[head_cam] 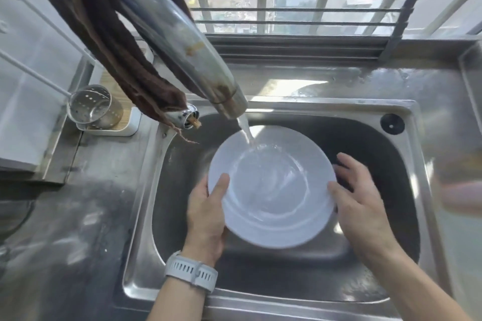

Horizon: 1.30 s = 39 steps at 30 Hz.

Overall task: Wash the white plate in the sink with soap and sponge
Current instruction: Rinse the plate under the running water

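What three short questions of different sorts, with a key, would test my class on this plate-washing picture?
1. True or false: water from the faucet lands on the white plate.
2. Which hand wears the white watch: A left, B right?
3. Fill in: the left hand grips the plate's ____.

Key
1. True.
2. A; the right hand touches the opposite edge, fingers fairly straight.
3. Rim, over the sink.

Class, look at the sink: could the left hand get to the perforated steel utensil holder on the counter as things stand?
Probably yes, but not at once: the left hand grips the white plate. Nothing blocks the utensil holder, though the brown cloth hangs nearby.
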Each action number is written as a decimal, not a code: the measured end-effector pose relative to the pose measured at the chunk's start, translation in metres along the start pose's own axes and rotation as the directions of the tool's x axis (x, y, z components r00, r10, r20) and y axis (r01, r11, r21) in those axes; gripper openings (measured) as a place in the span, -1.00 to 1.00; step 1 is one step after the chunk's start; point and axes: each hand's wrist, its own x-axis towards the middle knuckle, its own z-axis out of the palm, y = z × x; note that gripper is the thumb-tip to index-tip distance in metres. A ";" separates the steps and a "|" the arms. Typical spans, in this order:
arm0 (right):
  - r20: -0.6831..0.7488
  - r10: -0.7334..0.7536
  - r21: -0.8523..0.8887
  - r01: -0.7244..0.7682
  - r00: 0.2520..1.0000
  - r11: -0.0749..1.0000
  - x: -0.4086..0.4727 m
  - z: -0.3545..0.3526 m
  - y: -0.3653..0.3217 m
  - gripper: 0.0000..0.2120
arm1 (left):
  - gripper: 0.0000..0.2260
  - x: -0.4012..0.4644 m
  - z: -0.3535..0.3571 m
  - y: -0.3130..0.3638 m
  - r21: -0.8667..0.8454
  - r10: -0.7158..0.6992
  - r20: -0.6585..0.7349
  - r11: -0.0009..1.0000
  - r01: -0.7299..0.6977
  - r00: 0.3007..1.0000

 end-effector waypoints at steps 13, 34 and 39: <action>0.307 0.349 -0.325 -0.247 0.885 0.913 0.030 0.054 -0.007 -0.79 | -0.72 -0.023 -0.045 0.068 0.859 0.326 -0.153 0.511 -0.038 0.933; 0.048 -0.356 -0.549 0.323 0.933 0.771 -0.040 -0.074 -0.009 -0.92 | -0.87 -0.062 -0.021 0.047 0.888 0.431 0.267 0.237 -0.394 0.862; 0.041 -0.451 -0.533 0.401 0.892 0.745 -0.087 -0.092 -0.057 -0.94 | -0.86 -0.113 -0.023 0.095 0.886 0.499 0.341 0.112 -0.449 0.797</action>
